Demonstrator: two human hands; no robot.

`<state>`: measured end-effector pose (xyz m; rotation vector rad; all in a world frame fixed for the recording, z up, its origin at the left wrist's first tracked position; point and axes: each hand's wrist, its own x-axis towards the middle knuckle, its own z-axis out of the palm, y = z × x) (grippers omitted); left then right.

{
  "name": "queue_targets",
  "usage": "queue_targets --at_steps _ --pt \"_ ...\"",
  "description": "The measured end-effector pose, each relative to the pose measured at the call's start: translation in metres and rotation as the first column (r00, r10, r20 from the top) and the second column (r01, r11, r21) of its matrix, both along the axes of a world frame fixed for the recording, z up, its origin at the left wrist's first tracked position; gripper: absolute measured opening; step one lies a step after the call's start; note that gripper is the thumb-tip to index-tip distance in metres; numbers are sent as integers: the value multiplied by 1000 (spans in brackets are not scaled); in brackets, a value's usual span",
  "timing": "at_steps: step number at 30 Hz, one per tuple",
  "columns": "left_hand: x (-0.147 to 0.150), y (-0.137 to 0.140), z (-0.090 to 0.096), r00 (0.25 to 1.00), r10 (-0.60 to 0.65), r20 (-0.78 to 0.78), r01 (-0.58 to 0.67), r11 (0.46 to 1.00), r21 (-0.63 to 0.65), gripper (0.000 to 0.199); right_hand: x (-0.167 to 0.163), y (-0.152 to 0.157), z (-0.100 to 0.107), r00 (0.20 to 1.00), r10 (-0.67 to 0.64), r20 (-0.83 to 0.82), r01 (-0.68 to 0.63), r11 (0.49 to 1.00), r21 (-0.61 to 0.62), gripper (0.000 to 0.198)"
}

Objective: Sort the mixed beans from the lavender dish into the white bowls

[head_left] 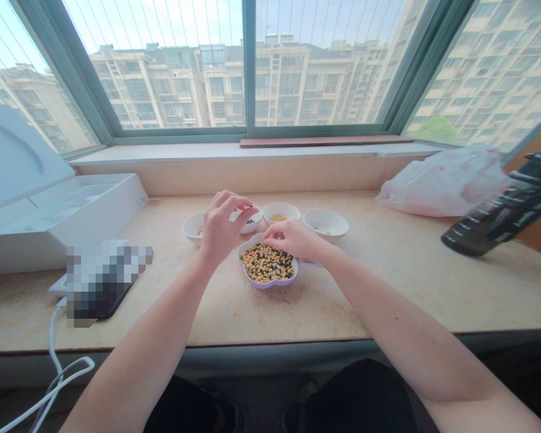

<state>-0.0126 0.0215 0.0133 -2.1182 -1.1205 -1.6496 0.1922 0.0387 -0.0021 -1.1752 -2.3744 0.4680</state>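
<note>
Two dark-clad legs (pixel 360 397) show below the front edge of the tabletop (pixel 401 288), and a white cable (pixel 51 331) loops at the left. Two bare forearms (pixel 157 343) reach forward over that edge. On the left lies a dark object (pixel 112 294), pixelated past telling, with the cable running up to it.

Between the forearms sits a purple bowl (pixel 270 285) with a scalloped rim, full of mixed yellow and dark beans (pixel 268 264). The right hand (pixel 293 236) hangs over its far rim, fingers bent down at the beans; whether they pinch one cannot be told. Just beyond, four white bowls stand in a row: the first (pixel 190 228) partly behind the left hand (pixel 220 225), the second (pixel 255 224) with some dark beans, the third (pixel 291 211) with yellow ones, the fourth (pixel 336 227) with a few small bits. The left hand is raised before the second, thumb and fingertips drawn together on a small dark bean (pixel 251 207).

An open white box (pixel 94 222) stands at left; at right a dark bottle (pixel 487 222) appears tilted near a plastic bag (pixel 437 186). Behind run the sill (pixel 175 153), a brown strip (pixel 324 142) upon it, the window frame (pixel 249 72) and pale buildings (pixel 293 78).
</note>
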Motion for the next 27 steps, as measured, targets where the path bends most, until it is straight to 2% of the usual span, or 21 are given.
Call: queue_targets --at_steps 6,14,20,23,27 --pt "-6 15 -10 996 5 -92 -8 999 -34 5 0 -1 1 1000 -5 13 5 1000 6 15" --pt "-10 34 -15 969 111 -222 -156 968 -197 8 -3 -2 1 999 -7 32 6 1000 16 15" --pt "-11 45 -18 890 148 -431 -311 889 -336 15 -5 0 -2 995 -7 98 -2 996 85 17" --pt "-13 46 -18 880 149 -451 -348 848 -399 21 -6 1 -3 987 14 161 -35 991 131 20" --pt "-14 40 -16 889 153 -432 -367 801 -473 27 -9 0 -5 978 70 197 -92 990 107 20"
